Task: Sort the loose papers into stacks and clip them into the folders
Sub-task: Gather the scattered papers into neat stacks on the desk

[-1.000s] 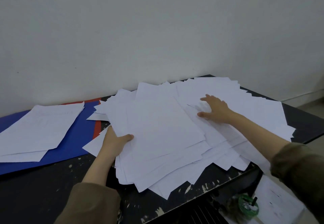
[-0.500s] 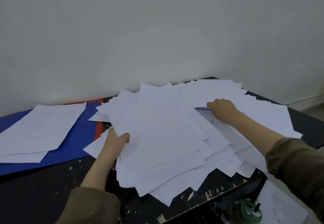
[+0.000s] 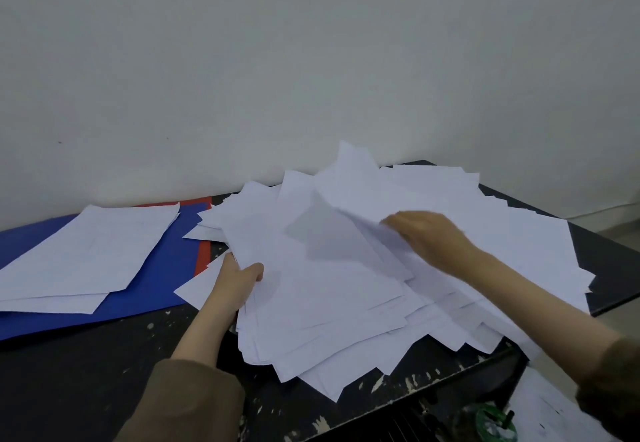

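Observation:
A big loose pile of white papers [image 3: 332, 303] covers the middle and right of the dark table. My left hand [image 3: 235, 280] grips the pile's left edge, thumb on top. My right hand [image 3: 427, 239] pinches one white sheet [image 3: 349, 195] by its edge and holds it lifted, its far corner tilted up toward the wall. A blue folder [image 3: 162, 282] lies at the left with a smaller stack of white sheets [image 3: 90, 251] on it. A red folder [image 3: 202, 254] peeks out under the blue one.
The black table [image 3: 86, 365] is paint-speckled and ends at the right [image 3: 609, 268]. Below its front edge sit a green roll [image 3: 493, 422] and more paper [image 3: 547, 414]. A plain white wall stands behind.
My right hand went from flat on the pile to curling round a sheet's edge, then lifted that sheet up and leftward. My left hand kept its hold on the pile's edge.

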